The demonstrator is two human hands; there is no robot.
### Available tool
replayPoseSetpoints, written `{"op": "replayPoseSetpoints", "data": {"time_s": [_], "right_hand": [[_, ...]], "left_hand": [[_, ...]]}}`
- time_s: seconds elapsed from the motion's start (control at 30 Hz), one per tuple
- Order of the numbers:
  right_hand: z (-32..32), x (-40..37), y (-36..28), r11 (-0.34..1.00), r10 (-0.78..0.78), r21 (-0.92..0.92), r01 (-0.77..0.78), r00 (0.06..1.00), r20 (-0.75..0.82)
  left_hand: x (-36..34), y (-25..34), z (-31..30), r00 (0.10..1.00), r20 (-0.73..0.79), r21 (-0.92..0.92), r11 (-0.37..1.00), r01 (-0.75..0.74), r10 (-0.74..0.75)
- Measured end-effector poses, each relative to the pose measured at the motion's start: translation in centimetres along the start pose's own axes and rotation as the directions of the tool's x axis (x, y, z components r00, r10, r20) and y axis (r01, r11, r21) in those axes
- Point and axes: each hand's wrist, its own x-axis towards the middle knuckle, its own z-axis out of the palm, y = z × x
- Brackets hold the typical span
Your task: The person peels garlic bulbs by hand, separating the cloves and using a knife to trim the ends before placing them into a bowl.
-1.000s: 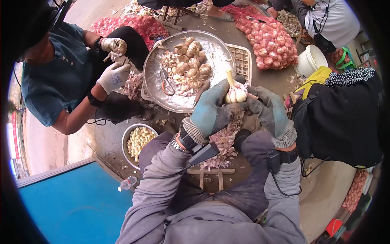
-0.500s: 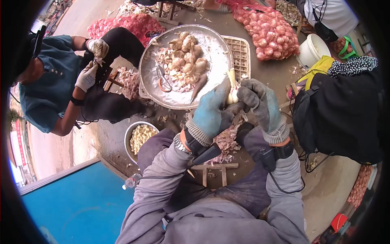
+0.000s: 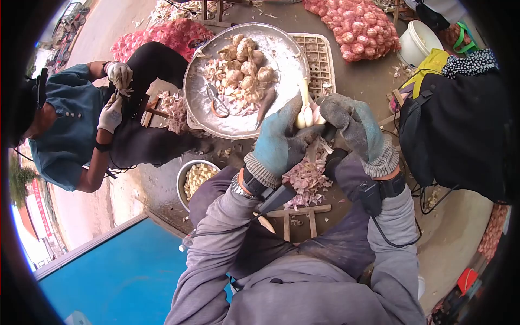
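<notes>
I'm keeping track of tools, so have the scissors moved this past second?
No: the scissors lie at the same spot on the tray, on its left side in the picture; the whole view has shifted.

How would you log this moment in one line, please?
left hand: holding garlic bulb | right hand: at the bulb's side | round tray: more bulbs | bowl: pale cloves

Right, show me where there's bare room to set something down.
Most of the blue top, left of the left sleeve. Also the floor between crate, garlic bag and bucket. Crowded: the tray's middle, heaped with garlic, and the ground between tray and stool, strewn with peelings.
</notes>
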Motion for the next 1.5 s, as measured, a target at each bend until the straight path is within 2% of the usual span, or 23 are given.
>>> {"op": "replayPoseSetpoints", "data": {"time_s": [0.07, 0.1, 0.17, 0.2, 0.27, 0.3, 0.37, 0.43, 0.5, 0.53, 0.63, 0.67, 0.77, 0.8, 0.9, 1.03, 1.1, 1.23, 1.3, 1.33, 1.37, 1.43, 1.5], "right_hand": [[-0.7, -0.1, -0.4, 0.984, 0.11, 0.134, -0.116, 0.992, 0.057], [-1.0, -0.3, -0.8, 0.984, 0.107, 0.138, -0.113, 0.993, 0.051], [-1.4, -0.5, -1.5, 0.964, 0.171, 0.183, -0.192, 0.977, 0.126], [-1.5, -0.6, -1.4, 0.964, 0.168, 0.184, -0.189, 0.978, 0.126], [-1.6, -0.8, -1.2, 0.924, 0.109, 0.352, -0.15, 0.985, 0.133], [-1.6, -0.8, -1.3, 0.924, 0.107, 0.352, -0.148, 0.985, 0.133], [-1.5, -0.8, -1.7, 0.915, 0.119, 0.373, -0.154, 0.986, 0.114], [-1.4, -0.9, -1.8, 0.926, 0.157, 0.331, -0.183, 0.982, 0.102], [-1.0, -0.9, -1.2, 0.933, 0.199, 0.288, -0.216, 0.976, 0.088], [-0.4, -0.8, -0.5, 0.917, 0.21, 0.332, -0.222, 0.975, 0.071], [-0.4, -0.9, -0.4, 0.898, 0.214, 0.377, -0.225, 0.974, 0.072], [-0.4, -0.9, -0.9, 0.887, 0.214, 0.409, -0.215, 0.976, 0.05], [-0.1, -0.6, -1.1, 0.851, 0.211, 0.485, -0.199, 0.977, 0.032], [0.0, -0.5, -1.0, 0.822, 0.208, 0.535, -0.194, 0.978, 0.036], [0.3, -0.4, -1.0, 0.854, 0.216, 0.481, -0.197, 0.976, 0.017], [0.6, -0.1, 0.5, 0.834, 0.216, 0.522, -0.179, 0.976, -0.01], [0.5, 0.0, 1.1, 0.812, 0.239, 0.564, -0.151, 0.967, -0.084], [0.9, -0.2, 1.1, 0.775, 0.211, 0.626, -0.086, 0.969, -0.128], [1.5, -0.3, 0.9, 0.794, 0.212, 0.602, -0.088, 0.967, -0.138], [1.7, -0.1, 1.1, 0.792, 0.212, 0.603, -0.091, 0.968, -0.133], [1.8, -0.1, 1.3, 0.771, 0.263, 0.627, -0.113, 0.953, -0.151], [2.2, 0.0, 1.3, 0.748, 0.314, 0.65, -0.134, 0.935, -0.168], [2.8, -0.1, 0.8, 0.842, 0.35, 0.511, -0.175, 0.897, -0.27]], "left_hand": [[0.1, 0.1, 0.0, 0.98, 0.089, -0.346, 0.917, 0.2, -0.18], [0.2, 0.0, 0.0, 0.98, 0.095, -0.342, 0.918, 0.199, -0.177], [0.2, -0.2, -0.3, 0.982, 0.12, -0.168, 0.972, 0.162, -0.143], [0.3, -0.2, -0.4, 0.983, 0.12, -0.166, 0.973, 0.161, -0.142], [0.4, -0.2, -0.5, 0.985, 0.079, -0.271, 0.948, 0.169, -0.153], [0.5, 0.3, -0.4, 0.985, 0.078, -0.27, 0.948, 0.167, -0.152], [0.8, 1.5, -0.4, 0.943, 0.075, -0.539, 0.783, 0.311, -0.323], [0.7, 0.1, 0.3, 0.942, 0.048, -0.538, 0.786, 0.306, -0.333], [0.8, -1.1, 0.7, 0.997, -0.036, -0.173, 0.983, 0.062, -0.069], [0.7, -1.2, 1.0, 0.998, -0.062, -0.103, 0.994, 0.024, -0.031], [0.9, -0.9, 0.7, 0.994, -0.01, -0.182, 0.978, 0.104, -0.107], [0.7, -0.3, 0.5, 0.977, -0.012, -0.287, 0.937, 0.199, -0.211], [1.1, 1.3, -0.1, 0.966, -0.084, -0.332, 0.921, 0.204, -0.244], [1.1, 1.1, 0.1, 0.973, -0.102, -0.362, 0.919, 0.158, -0.207], [1.1, 0.8, 0.0, 0.965, -0.11, -0.397, 0.901, 0.175, -0.236], [1.2, 1.0, -1.0, 0.959, -0.096, -0.398, 0.894, 0.208, -0.266], [1.3, 0.7, -1.3, 0.969, -0.071, -0.234, 0.948, 0.215, -0.238], [1.2, -1.3, -0.8, 0.972, -0.044, -0.259, 0.942, 0.211, -0.23], [1.2, -1.8, -0.3, 0.973, -0.057, -0.045, 0.974, 0.222, -0.224], [1.1, -0.8, 0.5, 0.966, -0.085, -0.252, 0.943, 0.217, -0.246], [1.1, -1.0, 0.9, 0.965, -0.088, -0.25, 0.943, 0.22, -0.248], [1.0, -1.5, 1.5, 0.975, -0.219, 0.011, 0.999, 0.032, -0.029], [0.7, -1.7, 1.6, 0.979, -0.195, -0.015, 0.998, 0.065, -0.067]]}}
